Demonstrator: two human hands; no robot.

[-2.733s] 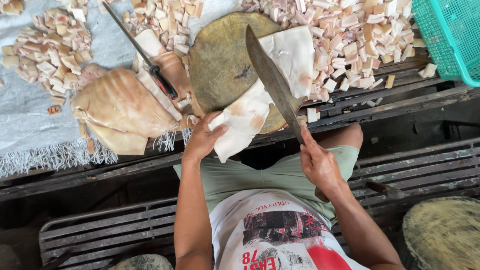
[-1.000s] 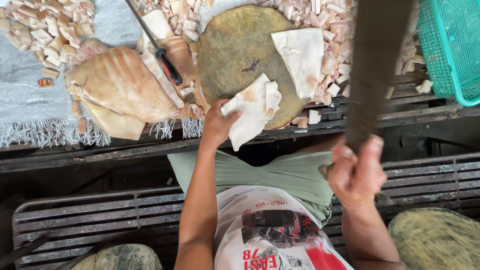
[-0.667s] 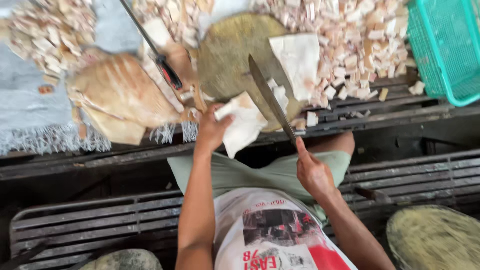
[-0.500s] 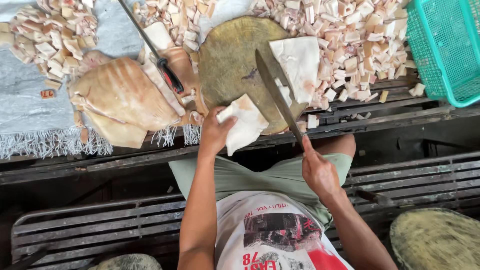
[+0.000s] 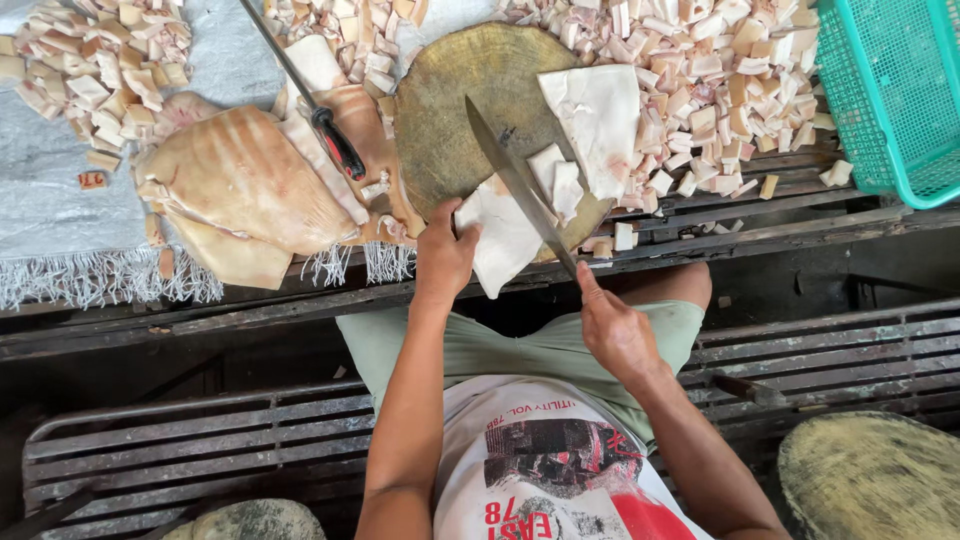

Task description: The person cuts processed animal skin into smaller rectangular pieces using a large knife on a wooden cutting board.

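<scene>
My left hand (image 5: 444, 254) presses down on a pale slab of fatty meat (image 5: 505, 238) at the near edge of a round wooden chopping block (image 5: 460, 110). My right hand (image 5: 614, 330) grips the handle of a long cleaver (image 5: 518, 185), whose blade lies across the slab, between my left hand and a cut-off piece (image 5: 556, 182). A second, larger white slab (image 5: 602, 122) rests on the block's right side.
Piles of small cut cubes (image 5: 720, 80) lie right of the block and at the far left (image 5: 95, 70). Large tan skin pieces (image 5: 235, 190) lie left, with a black-handled knife (image 5: 320, 115) on them. A teal basket (image 5: 890, 90) stands at the right. Another round block (image 5: 870, 475) sits bottom right.
The cleaver was raised high a second ago, then came down onto the slab. A piece has been cut off the slab under my left hand.
</scene>
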